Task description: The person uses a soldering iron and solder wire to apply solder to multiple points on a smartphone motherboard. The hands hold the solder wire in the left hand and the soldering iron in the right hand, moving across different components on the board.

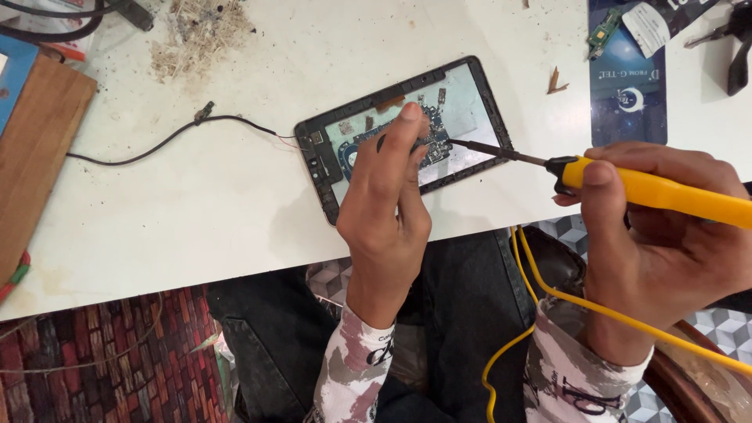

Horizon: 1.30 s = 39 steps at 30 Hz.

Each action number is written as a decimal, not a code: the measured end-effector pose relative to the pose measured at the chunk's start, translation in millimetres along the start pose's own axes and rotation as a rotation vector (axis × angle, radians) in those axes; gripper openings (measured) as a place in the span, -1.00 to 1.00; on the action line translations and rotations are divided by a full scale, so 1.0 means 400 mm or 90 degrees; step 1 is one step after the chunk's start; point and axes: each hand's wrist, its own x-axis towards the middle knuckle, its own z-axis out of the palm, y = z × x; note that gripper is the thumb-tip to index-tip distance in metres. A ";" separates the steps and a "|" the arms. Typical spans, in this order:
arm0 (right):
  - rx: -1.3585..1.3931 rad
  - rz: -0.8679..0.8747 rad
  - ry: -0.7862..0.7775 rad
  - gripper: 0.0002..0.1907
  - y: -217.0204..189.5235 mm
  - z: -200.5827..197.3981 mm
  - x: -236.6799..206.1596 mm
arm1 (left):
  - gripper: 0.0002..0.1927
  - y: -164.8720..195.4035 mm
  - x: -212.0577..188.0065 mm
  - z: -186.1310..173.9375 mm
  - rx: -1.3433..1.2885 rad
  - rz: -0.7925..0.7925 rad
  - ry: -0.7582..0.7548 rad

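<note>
An opened tablet (470,98) with its back off lies on the white table (196,204), its circuit board exposed. My left hand (388,192) rests over the tablet, fingers pinched on a thin dark tool pressed to the board. My right hand (666,243) grips a yellow soldering iron (658,190); its dark tip reaches the board by my left fingertips. The iron's yellow cord (540,290) hangs down over my lap.
A thin black wire (157,145) runs left from the tablet. A wooden board (35,149) lies at the left edge, a debris pile (196,31) at the back, and a dark blue box (627,78) with a small green circuit board (603,31) at the back right.
</note>
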 end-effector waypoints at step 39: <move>-0.055 0.022 -0.005 -0.87 0.027 0.047 0.011 | -0.41 -0.060 -0.002 0.022 0.009 -0.002 -0.010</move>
